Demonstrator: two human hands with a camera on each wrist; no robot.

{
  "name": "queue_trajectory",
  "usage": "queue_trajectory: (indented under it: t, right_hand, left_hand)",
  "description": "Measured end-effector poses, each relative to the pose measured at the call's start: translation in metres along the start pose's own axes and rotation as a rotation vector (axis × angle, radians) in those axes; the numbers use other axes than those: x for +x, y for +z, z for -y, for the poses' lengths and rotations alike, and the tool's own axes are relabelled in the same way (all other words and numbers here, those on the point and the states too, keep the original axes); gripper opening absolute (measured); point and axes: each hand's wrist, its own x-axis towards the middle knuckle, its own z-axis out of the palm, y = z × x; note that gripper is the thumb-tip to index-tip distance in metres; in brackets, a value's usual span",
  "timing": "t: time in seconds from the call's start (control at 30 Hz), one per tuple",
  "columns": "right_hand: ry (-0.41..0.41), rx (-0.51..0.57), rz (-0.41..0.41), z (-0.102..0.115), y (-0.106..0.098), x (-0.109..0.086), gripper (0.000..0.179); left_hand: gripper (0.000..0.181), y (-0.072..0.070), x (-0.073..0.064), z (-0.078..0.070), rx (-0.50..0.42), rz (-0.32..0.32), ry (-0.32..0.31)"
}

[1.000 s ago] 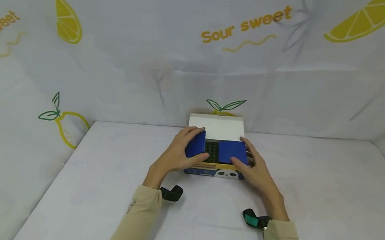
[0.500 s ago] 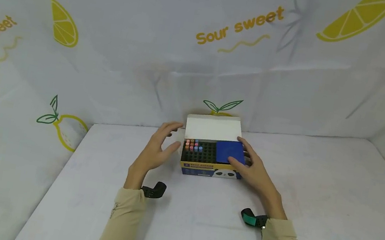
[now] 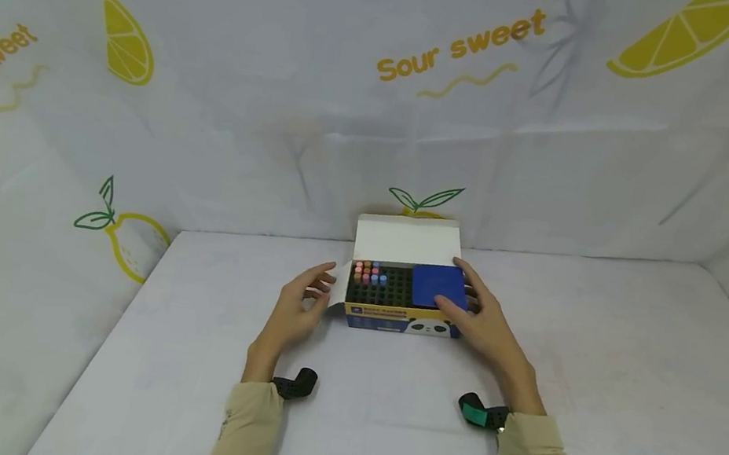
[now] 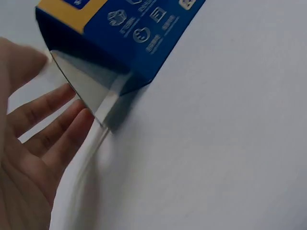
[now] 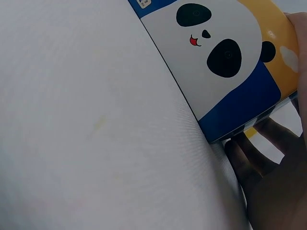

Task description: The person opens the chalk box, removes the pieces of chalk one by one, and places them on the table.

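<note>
A blue and yellow cardboard box (image 3: 378, 319) with a panda printed on its front stands at the table's far side, its white lid (image 3: 408, 241) raised. Inside, a black holder with many holes (image 3: 377, 294) bears several marker-like sticks (image 3: 368, 272) with pink, orange and blue ends at the left. A blue flap (image 3: 437, 285) covers the right part. My left hand (image 4: 43, 124) touches the outward-folded left side flap (image 4: 81, 79) with extended fingertips. My right hand (image 3: 484, 318) holds the box's right end, thumb at the blue flap's front edge and fingers along the side.
A white cloth covers the table (image 3: 374, 436). Behind the box, a white cloth backdrop (image 3: 266, 124) with lemon prints rises close to its raised lid. Each wrist wears a black camera strap, the left wrist camera (image 3: 306, 383) and the right wrist camera (image 3: 473, 409).
The left blue flap has swung outward, uncovering the holder and coloured sticks. My left hand has moved left off the box top, then down to the side flap. My right hand stays in place.
</note>
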Motion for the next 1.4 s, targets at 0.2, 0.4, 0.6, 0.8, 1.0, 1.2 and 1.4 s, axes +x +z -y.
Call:
queue_trajectory:
  t: [0.2,0.4,0.6,0.8,1.0,1.2,1.4]
  right_hand:
    - [-0.004,0.003,-0.002,0.003,-0.001,-0.001,0.081]
    - [0.018,0.012,0.006,0.002,-0.001,-0.002,0.081]
    - [0.018,-0.009,0.008,0.004,0.0,-0.001,0.082]
    - [0.025,-0.052,0.006,0.005,-0.002,-0.002,0.081]
    - [-0.069,-0.122,-0.007,0.014,-0.013,-0.004,0.078]
    - [-0.159,-0.336,0.036,0.042,-0.032,0.007,0.078]
    - [-0.156,-0.472,0.148,0.065,-0.035,0.021,0.074]
  left_hand:
    - [0.053,0.022,0.005,-0.006,-0.094,0.05,-0.093]
    - [0.068,0.031,0.005,-0.007,-0.113,0.067,-0.111]
    - [0.071,0.029,0.006,-0.003,-0.11,0.065,-0.101]
    - [0.072,0.029,0.007,0.0,-0.107,0.071,-0.079]
    - [0.071,0.03,0.006,-0.001,-0.109,0.06,-0.081]
    - [0.066,0.029,0.007,-0.007,-0.124,0.068,-0.101]
    - [0.067,0.028,0.006,-0.006,-0.134,0.072,-0.102]
